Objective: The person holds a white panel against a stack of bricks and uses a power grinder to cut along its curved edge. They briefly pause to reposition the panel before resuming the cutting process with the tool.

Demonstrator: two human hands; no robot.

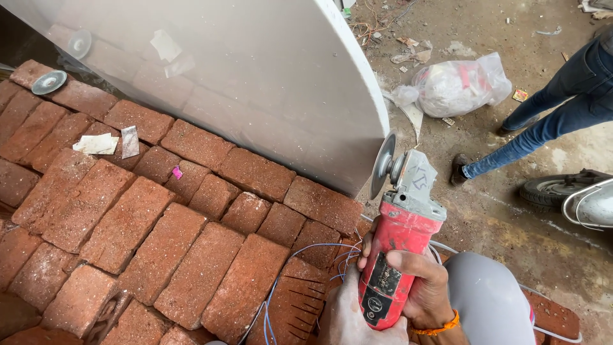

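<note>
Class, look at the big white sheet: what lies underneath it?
The white sheet rests on rows of red bricks, which run under its lower edge. How far they continue beneath is covered. At its curved rim, both hands hold a red angle grinder.

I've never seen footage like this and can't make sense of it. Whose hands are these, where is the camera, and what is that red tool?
The camera sits on a person's head and looks down at their own hands. Both the left hand and the right hand grip a red angle grinder, a power tool with a spinning disc. The disc is right at the curved edge of a big white sheet that leans over a stack of red bricks. A spare disc and paper scraps lie on the bricks. On the right stand another person's legs, near a plastic bag.
</note>
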